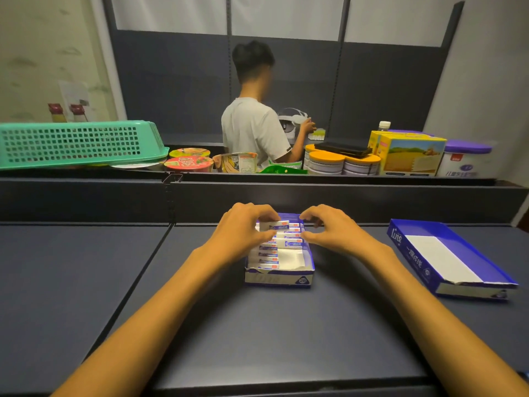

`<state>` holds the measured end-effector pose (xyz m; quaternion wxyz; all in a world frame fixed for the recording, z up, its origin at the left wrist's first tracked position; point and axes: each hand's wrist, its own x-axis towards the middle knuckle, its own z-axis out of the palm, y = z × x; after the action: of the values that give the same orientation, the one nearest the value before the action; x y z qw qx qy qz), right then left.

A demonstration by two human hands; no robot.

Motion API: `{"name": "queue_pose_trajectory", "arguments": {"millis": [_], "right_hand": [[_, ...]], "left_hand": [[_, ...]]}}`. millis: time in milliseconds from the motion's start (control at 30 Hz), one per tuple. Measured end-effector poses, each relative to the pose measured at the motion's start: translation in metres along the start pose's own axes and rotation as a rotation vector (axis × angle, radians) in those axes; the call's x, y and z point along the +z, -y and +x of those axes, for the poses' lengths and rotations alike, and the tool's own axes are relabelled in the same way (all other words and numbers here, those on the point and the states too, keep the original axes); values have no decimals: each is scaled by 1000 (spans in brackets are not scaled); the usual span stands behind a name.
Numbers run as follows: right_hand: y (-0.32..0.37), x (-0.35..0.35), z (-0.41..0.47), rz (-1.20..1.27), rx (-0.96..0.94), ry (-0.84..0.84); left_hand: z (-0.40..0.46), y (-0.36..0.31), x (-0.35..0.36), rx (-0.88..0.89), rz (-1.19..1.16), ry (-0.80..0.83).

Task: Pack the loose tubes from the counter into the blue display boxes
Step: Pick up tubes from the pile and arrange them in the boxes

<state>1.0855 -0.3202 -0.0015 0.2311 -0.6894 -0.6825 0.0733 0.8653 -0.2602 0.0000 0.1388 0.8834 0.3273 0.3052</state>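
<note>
box: the blue box (279, 277) I'm filling sits mid-frame on the dark counter (114, 282), open top, torn front edge facing me
tubes: small white and blue cartons (289, 243) stacked in rows along the box's left side and across the far end, right near corner is just bare white floor
left hand: my left hand (243, 233) is over the far left of the box, fingers curled down onto the top cartons, thumb and fingertips pinching at one of them
right hand: my right hand (329, 227) is at the far right corner, fingers bent, thumb and forefinger close together right at the carton ends, honestly can't tell if it's got hold of one or is only touching
second box: another blue box (458, 262) lies on the right of the frame, angled, well apart from the first, only white lining showing inside
back shelf: green basket (77, 144) upper left, noodle cups (189, 161) and tins (326, 164) in the middle, yellow carton (412, 153) on the right
someone else: a person in a white tee (254, 130) stands behind the shelf, back to me
</note>
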Motion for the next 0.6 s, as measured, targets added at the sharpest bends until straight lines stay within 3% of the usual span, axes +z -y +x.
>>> {"name": "queue_pose_trajectory", "arguments": {"millis": [233, 600], "right_hand": [[-5, 3, -5, 114, 40, 86], [-11, 3, -8, 192, 50, 91]], "left_hand": [[18, -20, 24, -32, -137, 143], [16, -15, 37, -10, -12, 169]]}}
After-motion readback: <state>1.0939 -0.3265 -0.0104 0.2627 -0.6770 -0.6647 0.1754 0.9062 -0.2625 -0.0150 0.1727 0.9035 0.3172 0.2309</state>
